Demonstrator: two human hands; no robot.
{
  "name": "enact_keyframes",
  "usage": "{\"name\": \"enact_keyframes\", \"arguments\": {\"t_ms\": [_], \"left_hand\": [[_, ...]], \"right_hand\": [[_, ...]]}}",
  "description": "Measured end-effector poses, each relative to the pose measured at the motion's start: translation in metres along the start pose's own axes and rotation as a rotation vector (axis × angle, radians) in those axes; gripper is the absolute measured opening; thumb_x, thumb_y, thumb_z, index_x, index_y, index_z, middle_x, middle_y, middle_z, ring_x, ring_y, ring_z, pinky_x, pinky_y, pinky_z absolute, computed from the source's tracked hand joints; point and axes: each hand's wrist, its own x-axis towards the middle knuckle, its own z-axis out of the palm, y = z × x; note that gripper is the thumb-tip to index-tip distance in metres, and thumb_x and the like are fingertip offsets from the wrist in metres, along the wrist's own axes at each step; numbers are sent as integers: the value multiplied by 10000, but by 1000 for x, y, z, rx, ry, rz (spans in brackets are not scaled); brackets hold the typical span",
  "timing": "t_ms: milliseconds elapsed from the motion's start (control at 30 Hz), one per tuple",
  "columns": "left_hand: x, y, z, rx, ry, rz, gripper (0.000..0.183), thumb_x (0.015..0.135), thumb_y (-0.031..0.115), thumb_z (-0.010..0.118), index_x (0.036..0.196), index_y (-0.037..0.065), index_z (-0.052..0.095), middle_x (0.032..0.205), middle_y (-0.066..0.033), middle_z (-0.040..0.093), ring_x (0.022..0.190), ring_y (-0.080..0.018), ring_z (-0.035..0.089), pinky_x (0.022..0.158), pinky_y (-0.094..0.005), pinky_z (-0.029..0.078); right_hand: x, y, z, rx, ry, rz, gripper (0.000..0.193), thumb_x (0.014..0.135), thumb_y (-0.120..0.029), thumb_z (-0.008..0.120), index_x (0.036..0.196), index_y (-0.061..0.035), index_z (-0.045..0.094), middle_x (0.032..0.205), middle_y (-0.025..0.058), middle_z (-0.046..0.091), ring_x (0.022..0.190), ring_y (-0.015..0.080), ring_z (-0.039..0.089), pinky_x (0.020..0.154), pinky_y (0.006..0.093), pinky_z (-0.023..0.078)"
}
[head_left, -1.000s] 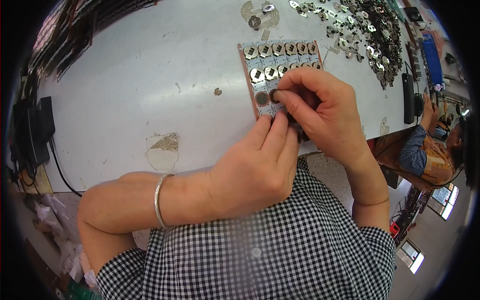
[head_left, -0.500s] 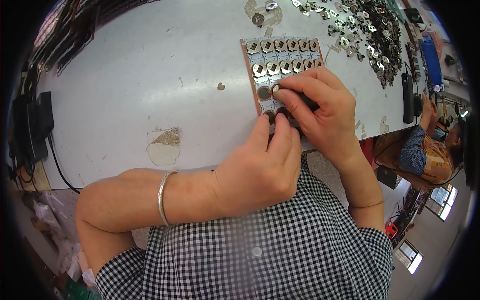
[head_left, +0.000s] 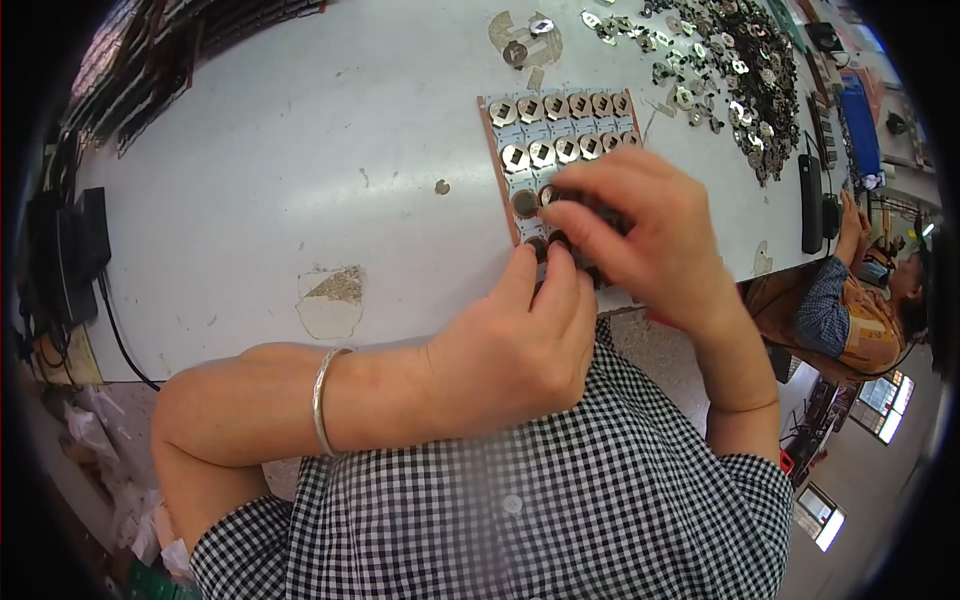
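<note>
Working at the near end of a tray (head_left: 497,150), both hands meet over its lower rows.

Right hand (head_left: 640,235): fingers curled and bunched, tips pressed onto the tray's near rows; dark round parts show under the fingertips, but whether one is pinched cannot be told.

Left hand (head_left: 515,345): knuckles up, thumb and forefinger extended and close together, tips touching the tray's near edge just beside the right fingertips. What they grip, if anything, is hidden. A bangle (head_left: 325,398) circles the left wrist.

Tray: narrow, brown-rimmed, pale inside, lying on the table (head_left: 300,150) near its front edge, long side running away from the person. Far rows hold shiny discs (head_left: 555,105), one per cell, several with a square hole. Two dark rings (head_left: 525,203) sit in cells just beyond the fingers, touching neither hand clearly.

Table: white, scuffed, with a chipped patch (head_left: 335,300) well left of the hands and a small dark spot (head_left: 441,187) between patch and tray.

Loose parts (head_left: 740,90): heap of small metal pieces spread over the far right of the table, well apart from the tray. A few larger discs (head_left: 520,40) lie beyond the tray's far end.

Black boxes and cable (head_left: 75,260): at the table's left end.

Checked shirt (head_left: 520,510): fills the lower view.

Another person (head_left: 850,300): seated at right, below the table edge, in blue sleeve.
</note>
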Motion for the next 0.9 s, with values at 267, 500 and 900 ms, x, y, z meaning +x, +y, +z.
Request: {"name": "enact_keyframes", "arguments": {"t_ms": [267, 500, 900], "left_hand": [[4, -5, 1, -87, 20, 27, 264, 671, 95, 664, 866, -81, 693, 907, -155, 636, 932, -299, 642, 763, -372, 528], [3, -4, 2, -79, 69, 12, 254, 664, 115, 655, 830, -73, 690, 908, -152, 636, 941, -300, 641, 773, -373, 528], [3, -2, 2, -61, 24, 17, 269, 711, 122, 657, 883, -77, 712, 940, -176, 675, 982, -333, 678, 842, -427, 575]], "right_hand": [[104, 48, -10, -18, 37, 280, 253, 940, -218, 675, 1077, -20, 754, 961, 230, 728, 898, 310, 710, 831, 379, 545], [106, 61, -11, -76, -40, -40, 126, 890, -102, 728, 988, -27, 756, 905, 160, 710, 827, 314, 695, 748, 358, 551], [83, 42, -25, 152, -107, 199, 98, 891, -79, 703, 945, 1, 722, 758, 121, 687, 682, 206, 659, 666, 323, 533]]}}
